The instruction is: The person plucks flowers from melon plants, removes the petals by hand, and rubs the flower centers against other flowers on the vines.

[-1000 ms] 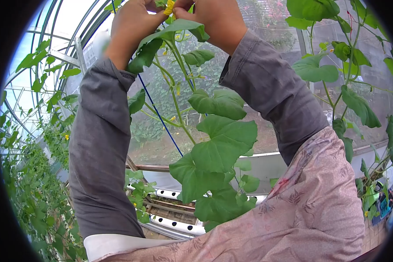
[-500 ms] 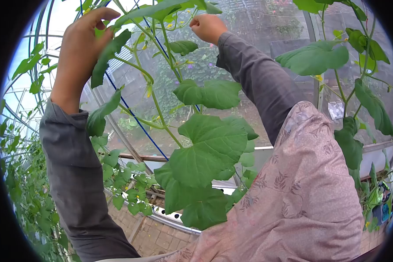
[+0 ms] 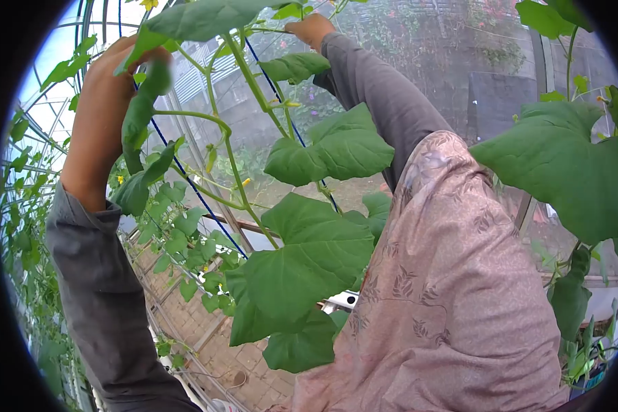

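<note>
A climbing vine with broad green leaves [image 3: 309,250] and small yellow flowers stands in front of me. My left hand [image 3: 106,89] is raised at the upper left, its fingers curled behind a drooping leaf [image 3: 139,117]. The leaf edges hide the fingertips and whatever they hold. Farther up and right, my right hand [image 3: 312,31] is closed, its fingertips pinching a thin green stem [image 3: 268,29] reaching out from the vine. A blue string [image 3: 192,180] slants down past the left hand; another blue string [image 3: 292,123] runs along the main stem [image 3: 254,86]. A large leaf [image 3: 206,18] overhangs both hands.
Another leafy vine [image 3: 563,165] rises close on the right. More plants [image 3: 31,233] line the left. Behind are clear sheeting and metal framing [image 3: 544,62]. A white channel with round holes [image 3: 340,301] and brick paving [image 3: 254,378] lie below. Patterned pink cloth [image 3: 453,275] covers the right foreground.
The view has shifted, with the right-hand vine looming larger. My left hand sits slightly lower and more to the left; the right is closed at a thin stem near the top.
</note>
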A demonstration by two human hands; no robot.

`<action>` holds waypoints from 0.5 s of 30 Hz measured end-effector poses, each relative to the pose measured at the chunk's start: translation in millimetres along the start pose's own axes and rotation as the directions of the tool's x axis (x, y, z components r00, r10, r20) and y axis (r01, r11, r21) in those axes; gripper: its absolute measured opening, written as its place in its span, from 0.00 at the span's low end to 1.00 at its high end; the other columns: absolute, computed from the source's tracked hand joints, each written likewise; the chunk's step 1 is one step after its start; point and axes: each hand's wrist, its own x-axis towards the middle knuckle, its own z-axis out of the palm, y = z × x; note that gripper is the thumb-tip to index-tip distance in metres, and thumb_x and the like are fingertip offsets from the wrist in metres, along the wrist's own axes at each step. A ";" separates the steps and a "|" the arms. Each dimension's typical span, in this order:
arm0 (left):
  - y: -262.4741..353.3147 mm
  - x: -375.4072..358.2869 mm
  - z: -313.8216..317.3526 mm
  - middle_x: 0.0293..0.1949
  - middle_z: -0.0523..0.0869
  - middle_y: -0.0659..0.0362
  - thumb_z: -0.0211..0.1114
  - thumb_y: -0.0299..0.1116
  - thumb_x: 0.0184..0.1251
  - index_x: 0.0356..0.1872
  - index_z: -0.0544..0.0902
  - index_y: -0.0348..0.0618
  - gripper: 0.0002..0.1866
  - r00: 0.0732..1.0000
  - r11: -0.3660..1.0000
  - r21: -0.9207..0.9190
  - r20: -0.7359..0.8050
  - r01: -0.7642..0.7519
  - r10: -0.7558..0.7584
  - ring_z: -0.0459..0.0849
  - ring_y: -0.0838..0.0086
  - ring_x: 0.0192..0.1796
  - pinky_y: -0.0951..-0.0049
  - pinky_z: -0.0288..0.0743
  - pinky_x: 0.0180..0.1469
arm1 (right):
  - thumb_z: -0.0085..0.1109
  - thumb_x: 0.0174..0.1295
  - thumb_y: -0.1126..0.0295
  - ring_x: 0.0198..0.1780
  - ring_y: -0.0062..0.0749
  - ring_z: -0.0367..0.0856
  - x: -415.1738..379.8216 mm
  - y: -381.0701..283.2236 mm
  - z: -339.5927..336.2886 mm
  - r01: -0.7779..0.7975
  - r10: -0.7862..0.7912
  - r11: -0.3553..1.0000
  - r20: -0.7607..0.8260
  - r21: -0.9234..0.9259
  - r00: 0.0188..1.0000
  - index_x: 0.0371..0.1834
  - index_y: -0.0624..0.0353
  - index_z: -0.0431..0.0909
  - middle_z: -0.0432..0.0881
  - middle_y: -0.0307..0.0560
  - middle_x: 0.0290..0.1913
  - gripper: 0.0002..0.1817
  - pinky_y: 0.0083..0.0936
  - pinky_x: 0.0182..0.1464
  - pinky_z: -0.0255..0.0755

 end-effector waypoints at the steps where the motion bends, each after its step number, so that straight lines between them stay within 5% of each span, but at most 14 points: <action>1: -1.5 0.6 1.9 0.39 0.84 0.56 0.64 0.20 0.53 0.40 0.81 0.43 0.12 0.999 0.998 -0.041 -0.033 -0.041 0.040 0.83 0.65 0.38 0.71 0.74 0.36 | 0.64 0.50 0.47 0.30 0.38 0.84 -1.0 1.0 2.4 0.034 -0.041 0.997 -0.101 -0.072 0.994 0.35 0.67 0.83 0.84 0.52 0.28 0.28 0.35 0.34 0.77; 4: -3.0 -1.9 2.2 0.39 0.83 0.55 0.63 0.18 0.52 0.40 0.81 0.43 0.14 0.997 0.994 0.092 -0.034 -0.062 0.066 0.82 0.63 0.39 0.70 0.74 0.38 | 0.64 0.49 0.52 0.36 0.41 0.87 3.6 4.8 3.1 -0.116 0.120 0.986 -0.029 0.118 0.992 0.36 0.65 0.85 0.86 0.56 0.34 0.24 0.29 0.43 0.79; 8: 2.1 -1.7 1.9 0.36 0.81 0.55 0.62 0.20 0.52 0.37 0.81 0.39 0.10 0.998 1.000 0.008 -0.059 -0.030 0.031 0.79 0.63 0.34 0.71 0.70 0.30 | 0.64 0.50 0.57 0.29 0.40 0.87 7.9 18.8 2.9 -0.010 0.034 0.986 -0.137 0.167 0.990 0.35 0.67 0.84 0.86 0.53 0.28 0.21 0.26 0.38 0.80; 11: 6.6 -0.7 -0.9 0.35 0.81 0.54 0.62 0.22 0.52 0.35 0.80 0.37 0.08 0.997 0.998 -0.060 -0.070 -0.019 0.015 0.79 0.62 0.36 0.69 0.72 0.33 | 0.61 0.51 0.56 0.37 0.42 0.87 -2.0 10.0 -12.2 -0.186 0.184 0.957 0.028 0.224 0.982 0.38 0.65 0.84 0.86 0.55 0.34 0.21 0.31 0.43 0.79; 13: 4.5 -1.6 -0.8 0.35 0.80 0.53 0.63 0.22 0.51 0.35 0.80 0.36 0.08 0.992 0.996 -0.062 -0.114 -0.061 0.054 0.79 0.60 0.37 0.68 0.72 0.36 | 0.60 0.52 0.53 0.45 0.44 0.85 -17.7 5.9 -21.4 0.104 -0.155 0.964 -0.201 -0.245 0.967 0.40 0.62 0.83 0.86 0.54 0.41 0.23 0.34 0.49 0.77; 15: 6.2 -0.5 -2.6 0.35 0.81 0.52 0.63 0.22 0.47 0.34 0.79 0.34 0.10 0.990 0.993 -0.089 -0.124 -0.077 0.066 0.80 0.56 0.39 0.66 0.73 0.43 | 0.59 0.53 0.51 0.47 0.45 0.84 -14.4 14.7 -22.5 0.183 -0.238 0.941 -0.173 -0.285 0.956 0.42 0.61 0.83 0.85 0.54 0.44 0.24 0.35 0.51 0.75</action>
